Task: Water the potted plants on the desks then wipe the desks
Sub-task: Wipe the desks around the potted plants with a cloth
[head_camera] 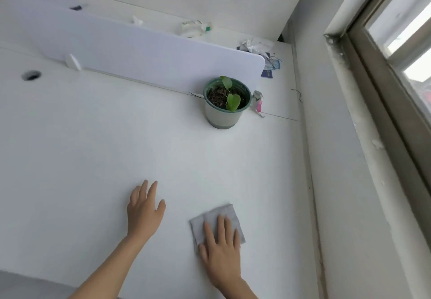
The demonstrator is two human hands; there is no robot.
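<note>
- The right hand point(221, 249) lies flat, palm down, on a folded grey cloth point(229, 214), fingers spread and pressing it against the white desk point(93, 147); nothing is gripped, the cloth is only pinned under the palm and fingers.
- The cloth sits near the desk's front edge, its far corners showing beyond the fingertips.
- The left hand point(144, 210) rests to the left of the cloth, apart from it, open and flat on the bare desk with fingers extended, holding nothing.
- Farther back, towards the right, stands a potted plant point(225, 102): a pale pot with a green rim, dark soil and a few small green leaves. It sits upright, just in front of the end of a white divider panel point(140, 56).
- Just beside the pot on its right lies a small pink and silver object point(258, 102), too small to identify.
- A round cable hole point(31, 75) opens in the desk at far left.
- Behind the divider, on the next desk, lie crumpled wrappers and papers point(256, 46) and a blurred plastic bottle point(194, 28).
- A window frame point(373, 84) runs along the right side.
</note>
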